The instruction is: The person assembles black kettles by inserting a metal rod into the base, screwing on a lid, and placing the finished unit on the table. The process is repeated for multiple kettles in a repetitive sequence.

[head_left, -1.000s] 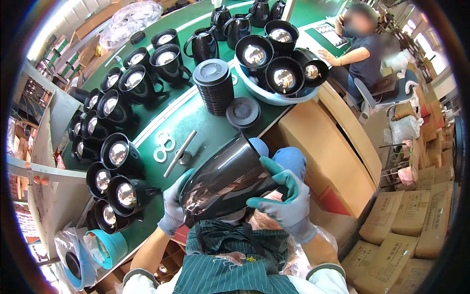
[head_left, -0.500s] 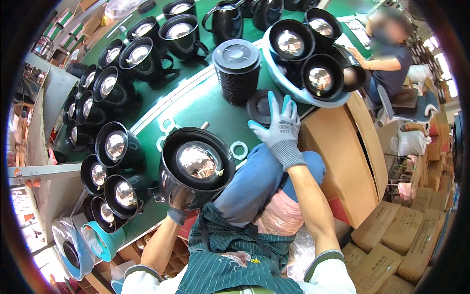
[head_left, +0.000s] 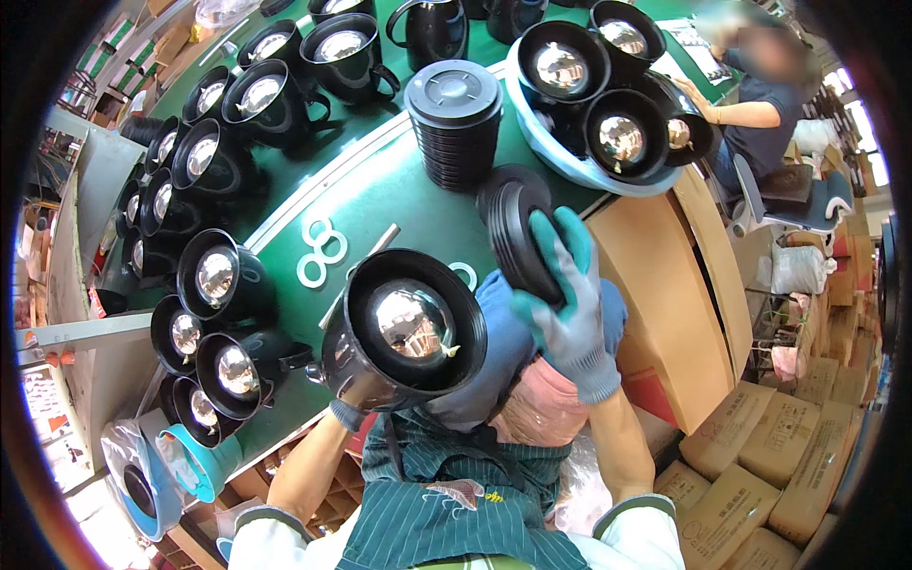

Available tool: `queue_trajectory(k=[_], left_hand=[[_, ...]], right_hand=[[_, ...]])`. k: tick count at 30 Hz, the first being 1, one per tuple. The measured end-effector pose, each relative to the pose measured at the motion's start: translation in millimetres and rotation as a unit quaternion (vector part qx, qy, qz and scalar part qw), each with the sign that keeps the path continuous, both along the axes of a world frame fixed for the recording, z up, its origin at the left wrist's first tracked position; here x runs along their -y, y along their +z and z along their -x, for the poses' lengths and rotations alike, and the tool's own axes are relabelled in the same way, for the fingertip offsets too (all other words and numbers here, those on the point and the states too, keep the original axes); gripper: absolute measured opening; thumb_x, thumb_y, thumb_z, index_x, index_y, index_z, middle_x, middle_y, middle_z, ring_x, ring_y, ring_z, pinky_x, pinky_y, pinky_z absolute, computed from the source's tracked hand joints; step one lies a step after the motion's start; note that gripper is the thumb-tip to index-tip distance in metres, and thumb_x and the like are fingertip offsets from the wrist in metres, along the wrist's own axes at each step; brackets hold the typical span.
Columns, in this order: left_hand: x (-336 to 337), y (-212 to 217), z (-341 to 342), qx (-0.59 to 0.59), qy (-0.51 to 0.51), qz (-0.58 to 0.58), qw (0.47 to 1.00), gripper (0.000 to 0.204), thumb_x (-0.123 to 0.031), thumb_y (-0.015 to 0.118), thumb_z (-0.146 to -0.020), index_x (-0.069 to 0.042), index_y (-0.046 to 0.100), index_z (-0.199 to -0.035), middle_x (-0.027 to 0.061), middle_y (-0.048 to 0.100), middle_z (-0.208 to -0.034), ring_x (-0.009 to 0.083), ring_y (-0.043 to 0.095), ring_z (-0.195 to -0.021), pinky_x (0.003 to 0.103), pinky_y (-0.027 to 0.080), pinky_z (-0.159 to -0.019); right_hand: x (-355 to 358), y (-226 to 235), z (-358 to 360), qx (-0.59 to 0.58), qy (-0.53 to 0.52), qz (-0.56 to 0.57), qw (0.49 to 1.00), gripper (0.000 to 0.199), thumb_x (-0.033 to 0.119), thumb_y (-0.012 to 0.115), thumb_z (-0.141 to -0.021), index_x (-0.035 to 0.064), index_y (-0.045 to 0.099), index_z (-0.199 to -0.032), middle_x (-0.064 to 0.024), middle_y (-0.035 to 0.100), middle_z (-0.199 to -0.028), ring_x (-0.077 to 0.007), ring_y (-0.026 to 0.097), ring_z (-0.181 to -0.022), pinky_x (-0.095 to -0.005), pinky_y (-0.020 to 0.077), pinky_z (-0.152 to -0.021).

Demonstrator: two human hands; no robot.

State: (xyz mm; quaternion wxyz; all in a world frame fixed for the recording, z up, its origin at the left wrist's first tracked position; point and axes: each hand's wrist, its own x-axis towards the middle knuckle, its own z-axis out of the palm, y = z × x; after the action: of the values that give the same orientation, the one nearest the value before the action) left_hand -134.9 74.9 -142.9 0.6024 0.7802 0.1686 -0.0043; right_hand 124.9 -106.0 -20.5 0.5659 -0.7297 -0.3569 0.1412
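My left hand (head_left: 350, 414), mostly hidden under it, holds a glossy black jug body (head_left: 342, 351) tilted over my lap. Its open round end faces up and shows a mirror-like silver dome (head_left: 411, 323) inside. In a grey and teal glove, my right hand (head_left: 575, 309) grips a black ridged round cap (head_left: 524, 242) on edge. The cap is right of the jug body and apart from it. Part of another dark round piece (head_left: 494, 185) shows behind the cap. A stack of black round caps (head_left: 454, 123) stands just beyond, on the green table (head_left: 380, 204).
Several black jugs with silver domes (head_left: 217, 275) line the left side. A pale blue basin (head_left: 522, 123) holds more at the far right. White rings (head_left: 311, 271) and a thin rod (head_left: 380, 239) lie near the jug body. A cardboard box (head_left: 655, 285) stands right; a person (head_left: 760, 114) sits beyond.
My right hand, spread over a black cap on the table before, has closed on a cap and lifted it toward me. The jug body in my left hand has shifted slightly right.
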Motion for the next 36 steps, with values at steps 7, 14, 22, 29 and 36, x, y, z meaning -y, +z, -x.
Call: queue_trajectory(k=[7, 14, 22, 29, 36], left_hand=[[26.8, 50.6, -21.9, 0.08, -0.06, 0.009, 0.995, 0.055, -0.024, 0.072, -0.096, -0.004, 0.055, -0.144, 0.0131, 0.058, -0.146, 0.0241, 0.057, -0.133, 0.042, 0.046, -0.116], [44.0, 86.2, -32.9, 0.098, -0.143, -0.002, 0.985, 0.054, -0.023, 0.071, -0.097, -0.004, 0.054, -0.145, 0.0135, 0.057, -0.147, 0.0242, 0.057, -0.133, 0.042, 0.046, -0.115], [50.7, 101.1, -48.8, 0.075, -0.216, 0.006, 0.973, 0.053, -0.021, 0.07, -0.098, -0.003, 0.053, -0.146, 0.014, 0.056, -0.148, 0.0242, 0.057, -0.133, 0.041, 0.047, -0.115], [44.4, 100.6, -56.2, 0.064, -0.17, -0.004, 0.983, 0.053, -0.019, 0.069, -0.099, -0.003, 0.053, -0.146, 0.0144, 0.055, -0.149, 0.0242, 0.057, -0.133, 0.041, 0.047, -0.115], [38.0, 131.5, -45.0, 0.142, -0.113, -0.147, 0.972, 0.052, -0.018, 0.068, -0.099, -0.003, 0.052, -0.147, 0.0147, 0.054, -0.15, 0.0242, 0.057, -0.133, 0.041, 0.047, -0.115]], right_hand=[[47.3, 39.4, 43.1, 0.084, 0.234, -0.102, 0.963, 0.081, 0.043, 0.087, -0.072, 0.0049, 0.066, -0.14, -0.0314, 0.021, -0.164, -0.0477, 0.029, -0.151, -0.0538, 0.0197, -0.125], [92.8, 47.3, 57.5, 0.127, 0.214, -0.132, 0.96, 0.071, 0.046, 0.086, -0.073, 0.0121, 0.072, -0.134, -0.0317, 0.027, -0.162, -0.0522, 0.028, -0.15, -0.0576, 0.0229, -0.123], [127.0, 58.6, 65.5, 0.111, 0.185, -0.124, 0.969, 0.083, 0.034, 0.094, -0.067, 0.0167, 0.064, -0.142, -0.0274, 0.025, -0.164, -0.0497, 0.024, -0.151, -0.0561, 0.0223, -0.123], [139.7, 44.3, 90.7, -0.333, 0.018, -0.129, 0.934, 0.124, 0.029, 0.091, -0.079, 0.0044, 0.007, -0.167, -0.0183, 0.011, -0.173, -0.0287, 0.019, -0.158, -0.0407, 0.0183, -0.127], [122.0, 20.4, 102.9, -0.044, -0.05, -0.173, 0.983, 0.097, 0.046, 0.084, -0.082, 0.0077, 0.038, -0.158, -0.0216, 0.04, -0.16, -0.0401, 0.04, -0.148, -0.0456, 0.0377, -0.118]])
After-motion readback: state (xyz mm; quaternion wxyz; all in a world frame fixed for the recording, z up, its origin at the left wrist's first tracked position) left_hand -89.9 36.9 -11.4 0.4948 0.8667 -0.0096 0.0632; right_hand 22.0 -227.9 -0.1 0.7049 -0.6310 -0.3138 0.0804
